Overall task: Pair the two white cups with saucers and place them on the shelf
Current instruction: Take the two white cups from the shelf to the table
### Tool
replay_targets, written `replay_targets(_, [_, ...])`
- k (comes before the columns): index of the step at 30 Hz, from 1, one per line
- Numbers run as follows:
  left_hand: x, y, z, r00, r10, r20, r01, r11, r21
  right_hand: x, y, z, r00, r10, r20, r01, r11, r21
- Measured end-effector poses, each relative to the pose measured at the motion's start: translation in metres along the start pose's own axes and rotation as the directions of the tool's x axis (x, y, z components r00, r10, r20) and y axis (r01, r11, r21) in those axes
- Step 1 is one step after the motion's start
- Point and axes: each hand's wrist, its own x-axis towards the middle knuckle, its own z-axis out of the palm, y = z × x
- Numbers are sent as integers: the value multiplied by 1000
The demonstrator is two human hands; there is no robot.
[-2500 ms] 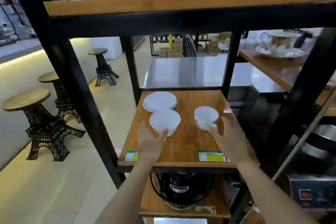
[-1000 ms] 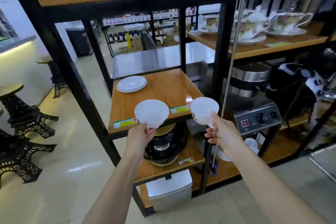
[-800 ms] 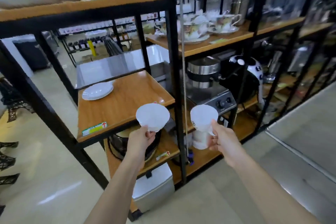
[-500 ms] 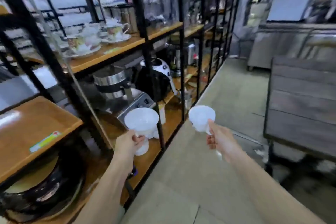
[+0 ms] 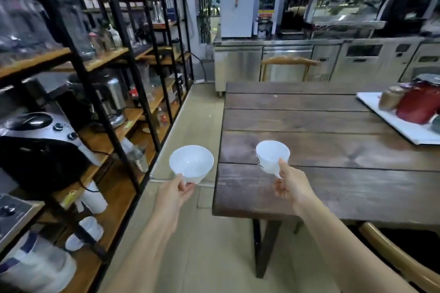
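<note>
I hold one white cup in each hand. My left hand [image 5: 175,194] grips the wider white cup [image 5: 191,163] by its lower rim, over the floor beside the table's left edge. My right hand [image 5: 291,189] pinches the handle of the narrower white cup [image 5: 271,156], which carries a small dark logo and hangs above the near left part of the dark wooden table [image 5: 333,150]. Both cups are upright and empty. The saucers are out of view. The black-framed wooden shelf [image 5: 102,140] runs along my left.
The shelf holds kitchen appliances, among them a black and silver machine [image 5: 38,140], plus white containers low down. A white tray [image 5: 404,123] with a red jar sits at the table's right. Stainless counters and machines line the back wall. Wooden chairs [image 5: 404,261] stand around the table.
I lifted both cups off the shelf and turned right, away from the saucers. The view swung from the shelf to the wooden table, with the cups still in my hands.
</note>
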Motion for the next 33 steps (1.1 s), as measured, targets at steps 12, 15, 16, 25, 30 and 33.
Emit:
replay_targets(12, [108, -71, 184, 982, -180, 66, 166, 970, 176, 146, -14, -113, 978, 67, -195, -72, 997, -17])
replay_targets(15, [123, -88, 214, 969, -236, 67, 219, 955, 199, 169, -7, -126, 970, 86, -226, -92, 996, -14])
replay_targets(16, [127, -93, 222, 966, -250, 72, 231, 952, 198, 176, -5, -129, 968, 91, -232, -96, 995, -11])
replay_targets(25, [153, -114, 274, 965, -253, 73, 220, 927, 304, 217, 6, -134, 965, 96, -246, -93, 995, 23])
replay_targets(30, [158, -121, 279, 970, -227, 84, 187, 924, 334, 230, 16, -133, 964, 79, -255, -71, 997, 40])
replay_targets(33, [159, -128, 276, 972, -213, 100, 165, 920, 357, 235, 26, -134, 959, 84, -270, -64, 995, 81])
